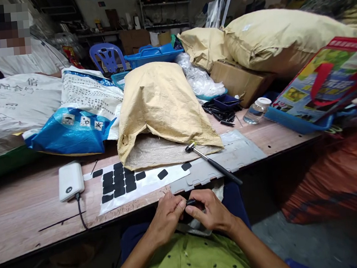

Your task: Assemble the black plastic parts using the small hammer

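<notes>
Over my lap, just off the table's front edge, my left hand point(168, 214) and my right hand point(210, 212) meet with bent fingers. Between them is a small black rod-like piece point(190, 201), mostly covered by the fingers. My right thumb and forefinger pinch it; the left fingertips close at its other end. Beyond the hands, a small hammer point(214, 164) with a black handle lies across a grey plastic sheet point(242, 145), its head on the edge of a tan sack point(163, 106). Black rounded square pads point(119, 179) lie on white paper point(151, 185) to the left.
A white power bank point(71, 181) with a cable stands on the table point(24, 224). Blue-white bags point(79, 113) fill the left back. At right are black parts point(220, 113), a clear jar point(256, 111) and a blue tray point(299, 121). Another person point(34, 55) is at the far left.
</notes>
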### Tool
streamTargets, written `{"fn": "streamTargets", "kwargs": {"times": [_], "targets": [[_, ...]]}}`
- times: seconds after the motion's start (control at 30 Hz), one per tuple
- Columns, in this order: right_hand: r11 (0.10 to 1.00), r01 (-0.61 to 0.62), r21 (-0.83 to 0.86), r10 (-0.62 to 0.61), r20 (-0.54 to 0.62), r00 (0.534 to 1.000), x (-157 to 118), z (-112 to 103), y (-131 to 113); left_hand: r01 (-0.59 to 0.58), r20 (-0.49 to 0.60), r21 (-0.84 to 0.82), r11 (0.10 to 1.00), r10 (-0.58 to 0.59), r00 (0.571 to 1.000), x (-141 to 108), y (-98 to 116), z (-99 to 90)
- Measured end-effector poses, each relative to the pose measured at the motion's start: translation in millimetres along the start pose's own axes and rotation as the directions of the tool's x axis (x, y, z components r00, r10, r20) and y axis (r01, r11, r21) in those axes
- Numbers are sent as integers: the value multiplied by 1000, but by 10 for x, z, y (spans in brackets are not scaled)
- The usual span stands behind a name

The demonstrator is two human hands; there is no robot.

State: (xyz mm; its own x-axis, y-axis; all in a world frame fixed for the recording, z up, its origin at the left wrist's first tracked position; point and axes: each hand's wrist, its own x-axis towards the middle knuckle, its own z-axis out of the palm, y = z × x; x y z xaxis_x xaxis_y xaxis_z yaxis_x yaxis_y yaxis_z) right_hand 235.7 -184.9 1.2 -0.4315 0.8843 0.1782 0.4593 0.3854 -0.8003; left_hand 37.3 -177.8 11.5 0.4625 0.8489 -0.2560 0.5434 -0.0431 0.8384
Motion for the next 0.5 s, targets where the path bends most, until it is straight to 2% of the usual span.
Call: {"fn": "streamTargets", "kwargs": {"times": [0.17, 0.4, 0.5], "targets": [[998, 45, -53, -47, -36, 998, -5, 37, -17, -2, 42, -18, 1000, 3, 999, 10, -12, -1], [997, 46, -62, -48, -32, 998, -51, -26, -5, 74, 192, -243, 967, -27, 981, 54, 58, -46], [998, 53, -41, -54, -17, 998, -70, -59, 20, 101, 222, -299, 949, -34, 975, 60, 58, -49]]}}
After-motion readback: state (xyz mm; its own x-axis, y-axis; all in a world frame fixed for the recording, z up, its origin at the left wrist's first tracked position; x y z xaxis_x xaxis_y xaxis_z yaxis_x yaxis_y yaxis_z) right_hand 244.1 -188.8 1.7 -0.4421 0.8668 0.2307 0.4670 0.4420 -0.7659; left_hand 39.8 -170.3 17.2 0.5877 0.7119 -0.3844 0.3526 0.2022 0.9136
